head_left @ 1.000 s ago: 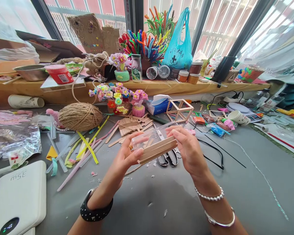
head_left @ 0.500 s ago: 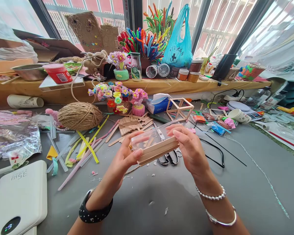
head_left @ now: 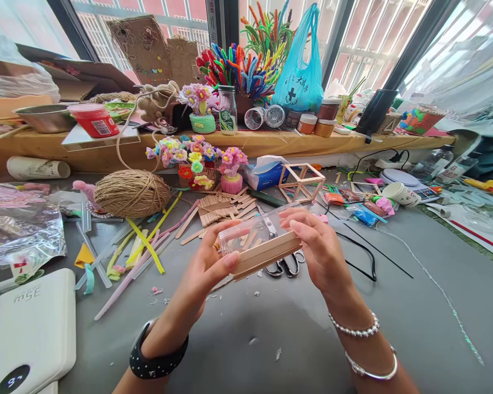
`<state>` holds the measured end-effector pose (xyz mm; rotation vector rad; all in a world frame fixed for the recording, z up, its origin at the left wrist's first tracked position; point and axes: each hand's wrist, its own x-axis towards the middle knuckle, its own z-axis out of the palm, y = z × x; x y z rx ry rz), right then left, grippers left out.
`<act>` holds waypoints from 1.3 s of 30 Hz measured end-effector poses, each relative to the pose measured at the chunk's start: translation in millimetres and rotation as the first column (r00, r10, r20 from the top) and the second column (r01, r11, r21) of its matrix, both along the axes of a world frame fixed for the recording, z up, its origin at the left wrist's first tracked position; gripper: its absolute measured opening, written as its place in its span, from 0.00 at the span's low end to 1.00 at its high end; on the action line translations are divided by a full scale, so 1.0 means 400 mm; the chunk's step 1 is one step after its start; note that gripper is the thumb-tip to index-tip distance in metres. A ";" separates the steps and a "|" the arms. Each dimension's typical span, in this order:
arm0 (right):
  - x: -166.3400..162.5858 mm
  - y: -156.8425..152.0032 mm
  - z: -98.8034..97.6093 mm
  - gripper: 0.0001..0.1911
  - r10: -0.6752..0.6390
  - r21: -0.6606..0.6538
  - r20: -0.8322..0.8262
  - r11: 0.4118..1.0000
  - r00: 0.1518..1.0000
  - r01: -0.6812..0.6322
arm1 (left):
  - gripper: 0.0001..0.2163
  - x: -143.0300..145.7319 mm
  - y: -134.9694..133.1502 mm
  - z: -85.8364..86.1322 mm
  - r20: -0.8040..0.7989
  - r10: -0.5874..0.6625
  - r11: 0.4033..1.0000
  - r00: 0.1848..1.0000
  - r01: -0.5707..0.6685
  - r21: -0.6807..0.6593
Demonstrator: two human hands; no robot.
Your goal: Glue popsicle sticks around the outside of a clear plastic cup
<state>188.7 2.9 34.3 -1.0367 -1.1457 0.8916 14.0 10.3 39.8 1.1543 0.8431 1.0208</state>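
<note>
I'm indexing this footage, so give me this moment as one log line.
left hand: holds box | right hand: holds box | box: clear, sticks along near side | scissors: on table

Head-worn view, single: wide, looking forward and down across a grey tabletop (head_left: 304, 345) to a cloth-covered ledge (head_left: 279, 143) and barred windows (head_left: 184, 33). Near range: left hand (head_left: 213, 257) and right hand (head_left: 316, 246) mid-frame, forearms (head_left: 355, 347) entering from below.

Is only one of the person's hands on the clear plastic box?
No, the left hand holds one end of the clear plastic box while the right hand holds the other.
</note>
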 end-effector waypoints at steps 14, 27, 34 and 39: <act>-0.002 -0.003 0.001 0.06 -0.003 0.050 0.040 0.999 0.999 0.002 | 0.22 0.006 -0.003 -0.002 0.037 0.028 1.000 0.999 -0.028 0.014; -0.005 -0.002 -0.002 0.07 -0.010 0.052 0.036 0.999 0.999 0.008 | 0.24 0.002 -0.001 -0.006 0.031 0.019 1.000 0.999 -0.019 0.000; -0.013 -0.002 -0.002 0.09 -0.055 -0.008 0.009 0.998 0.998 0.055 | 0.23 -0.001 0.002 -0.002 0.018 -0.024 0.998 1.000 0.025 -0.062; -0.017 0.005 -0.008 0.11 -0.165 0.004 0.025 0.986 0.986 0.165 | 0.23 -0.004 0.007 -0.006 -0.006 -0.040 0.994 0.999 0.039 -0.098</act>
